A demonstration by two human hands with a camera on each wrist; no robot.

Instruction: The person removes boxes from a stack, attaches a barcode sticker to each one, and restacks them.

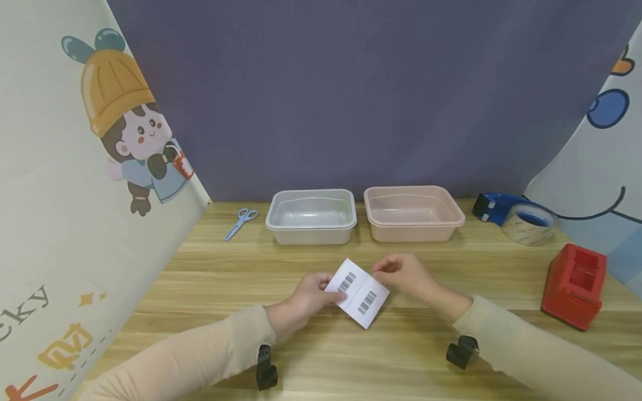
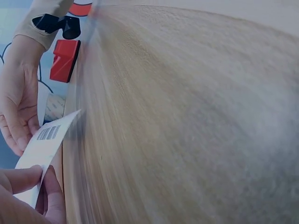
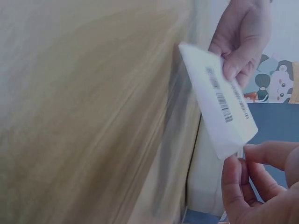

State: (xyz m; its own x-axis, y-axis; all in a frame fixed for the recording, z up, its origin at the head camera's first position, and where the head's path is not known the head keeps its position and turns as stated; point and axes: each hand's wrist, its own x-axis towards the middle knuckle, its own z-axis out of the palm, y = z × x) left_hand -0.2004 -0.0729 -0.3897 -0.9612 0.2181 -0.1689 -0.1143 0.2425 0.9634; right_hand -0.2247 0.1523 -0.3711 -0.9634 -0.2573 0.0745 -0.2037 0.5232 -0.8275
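Observation:
A white label sheet (image 1: 356, 292) with two barcodes and a crease across its middle is held tilted above the table in the head view. My left hand (image 1: 313, 298) pinches its left edge, thumb on the printed face and fingers behind. Close by the sheet's opposite edge is my right hand (image 1: 403, 274), its fingers loosely bent. In the right wrist view, the fingertips (image 3: 230, 163) of that hand are right at the sheet's lower end, with a gap between thumb and finger.
Behind the hands stand a grey tray (image 1: 311, 236) and a pink tray (image 1: 413, 233). Blue scissors (image 1: 241, 224) lie at the back left. To the right are a blue tape dispenser with a tape roll (image 1: 529, 225) and a red tape dispenser (image 1: 574, 287). A dark curtain (image 1: 361, 100) hangs behind.

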